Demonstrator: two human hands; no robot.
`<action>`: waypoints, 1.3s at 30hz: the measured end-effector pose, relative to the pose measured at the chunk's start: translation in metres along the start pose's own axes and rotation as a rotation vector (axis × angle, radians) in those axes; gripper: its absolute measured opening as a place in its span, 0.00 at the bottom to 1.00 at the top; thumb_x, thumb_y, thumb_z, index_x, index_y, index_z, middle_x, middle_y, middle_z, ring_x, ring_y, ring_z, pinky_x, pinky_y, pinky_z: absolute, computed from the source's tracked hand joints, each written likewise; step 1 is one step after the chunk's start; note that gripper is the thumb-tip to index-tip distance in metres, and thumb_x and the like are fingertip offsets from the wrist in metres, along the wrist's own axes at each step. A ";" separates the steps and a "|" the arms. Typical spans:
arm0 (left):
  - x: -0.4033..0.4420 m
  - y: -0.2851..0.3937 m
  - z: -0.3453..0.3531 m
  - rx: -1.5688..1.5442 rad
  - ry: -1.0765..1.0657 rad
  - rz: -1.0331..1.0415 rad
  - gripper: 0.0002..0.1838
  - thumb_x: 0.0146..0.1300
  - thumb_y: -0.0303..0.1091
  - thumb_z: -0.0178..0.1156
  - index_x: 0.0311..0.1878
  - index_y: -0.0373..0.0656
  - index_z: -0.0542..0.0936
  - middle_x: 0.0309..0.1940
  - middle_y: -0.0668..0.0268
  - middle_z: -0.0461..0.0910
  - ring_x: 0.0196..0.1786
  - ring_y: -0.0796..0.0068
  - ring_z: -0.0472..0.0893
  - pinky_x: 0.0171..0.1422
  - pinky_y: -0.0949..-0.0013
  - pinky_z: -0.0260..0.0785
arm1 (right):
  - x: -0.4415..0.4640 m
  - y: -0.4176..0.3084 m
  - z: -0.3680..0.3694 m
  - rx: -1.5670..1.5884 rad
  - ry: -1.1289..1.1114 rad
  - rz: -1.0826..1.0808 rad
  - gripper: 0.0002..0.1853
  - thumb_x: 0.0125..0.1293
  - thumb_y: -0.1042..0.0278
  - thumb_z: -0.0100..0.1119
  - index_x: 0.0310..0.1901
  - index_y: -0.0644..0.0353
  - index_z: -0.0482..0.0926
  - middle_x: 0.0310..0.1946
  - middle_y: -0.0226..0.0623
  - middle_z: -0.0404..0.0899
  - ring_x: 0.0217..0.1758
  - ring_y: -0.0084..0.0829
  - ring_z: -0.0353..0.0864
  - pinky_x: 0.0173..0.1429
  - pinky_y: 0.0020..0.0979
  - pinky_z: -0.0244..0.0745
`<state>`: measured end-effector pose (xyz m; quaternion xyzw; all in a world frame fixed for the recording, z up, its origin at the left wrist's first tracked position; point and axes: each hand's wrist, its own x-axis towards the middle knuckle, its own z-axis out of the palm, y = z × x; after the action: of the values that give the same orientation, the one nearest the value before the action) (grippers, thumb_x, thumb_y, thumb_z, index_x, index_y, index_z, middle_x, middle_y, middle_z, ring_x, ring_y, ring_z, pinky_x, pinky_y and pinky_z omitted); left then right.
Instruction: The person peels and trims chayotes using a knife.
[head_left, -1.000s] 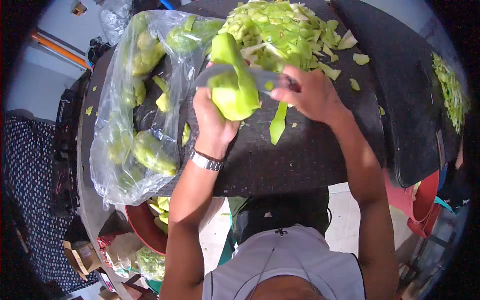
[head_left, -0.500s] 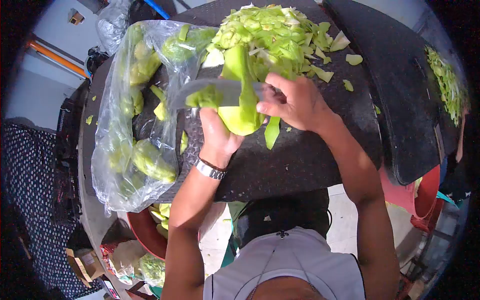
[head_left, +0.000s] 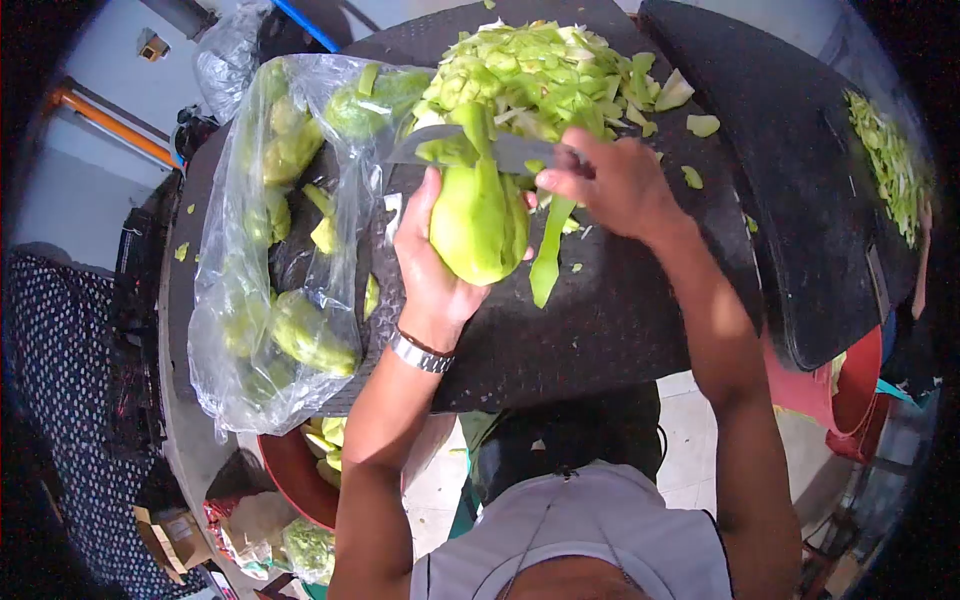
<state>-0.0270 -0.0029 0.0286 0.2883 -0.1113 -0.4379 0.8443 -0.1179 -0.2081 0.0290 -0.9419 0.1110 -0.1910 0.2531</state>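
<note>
My left hand (head_left: 437, 262) is closed around a pale green chayote (head_left: 481, 229), holding it up over the dark table with its rounded end towards me. In my right hand (head_left: 622, 188) is the handle of a knife (head_left: 515, 154). Its broad blade lies across the far part of the chayote, and bits of green peel cling to it. A long strip of peel (head_left: 546, 268) hangs down below my right hand. Beyond the chayote rises a heap of green peelings (head_left: 540, 70).
A clear plastic bag (head_left: 222, 365) with several chayotes lies at the left of the black table (head_left: 600, 320). To the right stands another black surface (head_left: 790, 200) with shreds (head_left: 886, 165) at its edge. Red tubs (head_left: 288, 480) sit below.
The knife has swept away from me to the chayote's far part, losing its motion blur. The chayote's near end now shows more fully, and the strip of peel still hangs.
</note>
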 end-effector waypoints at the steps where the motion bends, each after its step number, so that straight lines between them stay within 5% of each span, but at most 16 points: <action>1: 0.002 -0.002 -0.003 -0.014 -0.010 -0.018 0.35 0.78 0.61 0.44 0.69 0.37 0.72 0.56 0.50 0.81 0.53 0.50 0.84 0.35 0.54 0.85 | -0.001 0.004 0.002 -0.022 0.026 0.045 0.33 0.65 0.27 0.61 0.39 0.57 0.82 0.29 0.46 0.85 0.37 0.52 0.88 0.45 0.50 0.80; 6: -0.001 0.003 0.004 -0.107 -0.109 0.022 0.34 0.79 0.59 0.42 0.71 0.38 0.72 0.57 0.50 0.81 0.55 0.49 0.83 0.38 0.51 0.85 | 0.013 0.038 -0.020 -0.057 0.092 0.282 0.31 0.68 0.32 0.61 0.46 0.59 0.84 0.30 0.48 0.85 0.37 0.50 0.88 0.44 0.44 0.78; 7: 0.000 0.005 0.001 -0.096 -0.092 0.015 0.33 0.79 0.59 0.44 0.70 0.40 0.73 0.57 0.52 0.82 0.55 0.51 0.84 0.46 0.47 0.83 | 0.011 0.036 -0.018 -0.004 0.091 0.313 0.32 0.69 0.31 0.60 0.46 0.59 0.84 0.31 0.51 0.85 0.38 0.50 0.88 0.44 0.43 0.78; 13: 0.014 0.004 -0.011 0.047 0.333 0.029 0.30 0.78 0.59 0.50 0.66 0.43 0.75 0.55 0.58 0.83 0.53 0.59 0.83 0.60 0.50 0.77 | -0.001 0.009 0.000 0.080 0.100 0.301 0.28 0.69 0.36 0.64 0.43 0.59 0.82 0.28 0.49 0.83 0.36 0.47 0.87 0.44 0.43 0.78; 18: 0.014 0.000 -0.030 0.002 0.211 0.048 0.24 0.75 0.53 0.57 0.60 0.44 0.79 0.52 0.62 0.85 0.54 0.62 0.84 0.60 0.56 0.78 | -0.029 -0.041 0.014 0.141 -0.085 -0.149 0.26 0.63 0.44 0.74 0.44 0.61 0.79 0.22 0.36 0.79 0.25 0.37 0.83 0.33 0.38 0.77; 19: 0.016 0.007 -0.039 -0.090 0.160 -0.074 0.22 0.75 0.51 0.56 0.58 0.43 0.80 0.47 0.61 0.86 0.49 0.61 0.85 0.58 0.57 0.79 | -0.032 -0.043 0.019 0.153 -0.100 -0.259 0.26 0.62 0.46 0.76 0.44 0.61 0.78 0.21 0.33 0.78 0.23 0.35 0.82 0.30 0.37 0.76; 22: 0.014 0.006 -0.038 -0.114 -0.013 -0.044 0.25 0.77 0.52 0.51 0.61 0.41 0.81 0.52 0.55 0.87 0.53 0.56 0.86 0.62 0.54 0.79 | -0.034 -0.050 0.028 0.180 0.006 -0.382 0.27 0.59 0.49 0.79 0.45 0.61 0.75 0.19 0.29 0.77 0.19 0.31 0.80 0.26 0.34 0.74; 26: 0.015 0.002 -0.033 -0.059 0.131 0.020 0.25 0.77 0.51 0.50 0.62 0.40 0.79 0.55 0.55 0.86 0.54 0.56 0.86 0.63 0.52 0.79 | -0.033 -0.045 0.032 0.133 -0.056 -0.366 0.28 0.57 0.48 0.80 0.43 0.60 0.74 0.19 0.29 0.77 0.20 0.32 0.81 0.27 0.35 0.75; 35: 0.010 0.002 -0.021 -0.223 0.105 -0.051 0.25 0.76 0.51 0.53 0.60 0.38 0.79 0.51 0.55 0.85 0.51 0.59 0.86 0.61 0.54 0.78 | -0.032 -0.045 0.034 0.088 -0.009 -0.418 0.29 0.54 0.46 0.81 0.39 0.59 0.74 0.19 0.28 0.78 0.21 0.33 0.82 0.26 0.36 0.75; 39: 0.010 0.002 -0.030 -0.185 0.069 -0.058 0.25 0.76 0.51 0.53 0.60 0.39 0.79 0.51 0.55 0.86 0.52 0.58 0.86 0.61 0.54 0.79 | -0.032 -0.046 0.035 0.121 -0.036 -0.365 0.34 0.56 0.30 0.73 0.33 0.57 0.72 0.19 0.33 0.80 0.22 0.43 0.85 0.30 0.45 0.81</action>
<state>-0.0065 0.0014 0.0051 0.2274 -0.0327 -0.4603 0.8575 -0.1267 -0.1440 0.0153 -0.9327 -0.0777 -0.2232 0.2725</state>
